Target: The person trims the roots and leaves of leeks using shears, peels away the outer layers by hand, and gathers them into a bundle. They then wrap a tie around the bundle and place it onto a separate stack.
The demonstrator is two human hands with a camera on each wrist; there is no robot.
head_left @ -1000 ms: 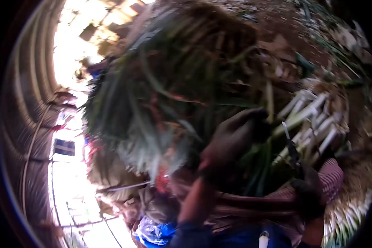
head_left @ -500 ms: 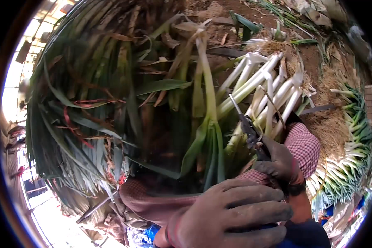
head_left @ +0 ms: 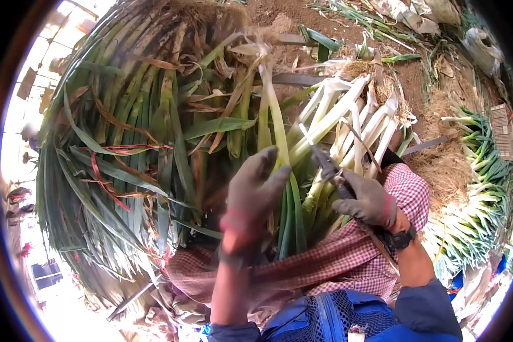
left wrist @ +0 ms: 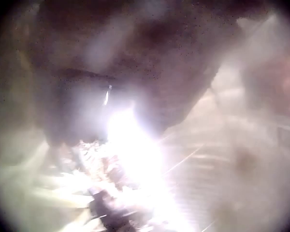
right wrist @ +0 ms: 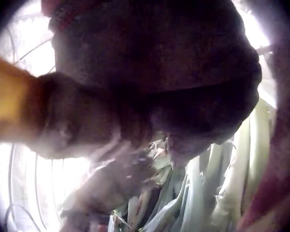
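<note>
The right hand (head_left: 367, 199) grips a knife (head_left: 327, 164); the left hand (head_left: 251, 191), thumb and forefinger parted, is right by a leek (head_left: 275, 108).

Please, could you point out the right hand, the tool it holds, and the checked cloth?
Right hand (head_left: 368, 199): head view, on its gloved back.
Tool (head_left: 326, 164): head view, on its dark middle section.
Checked cloth (head_left: 330, 254): head view, on its broad fold.

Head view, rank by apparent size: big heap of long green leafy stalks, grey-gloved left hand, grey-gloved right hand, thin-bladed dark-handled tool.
1. Big green stalk heap
2. Gloved left hand and gloved right hand: too alike to rank
3. Thin-bladed tool, visible part only
</note>
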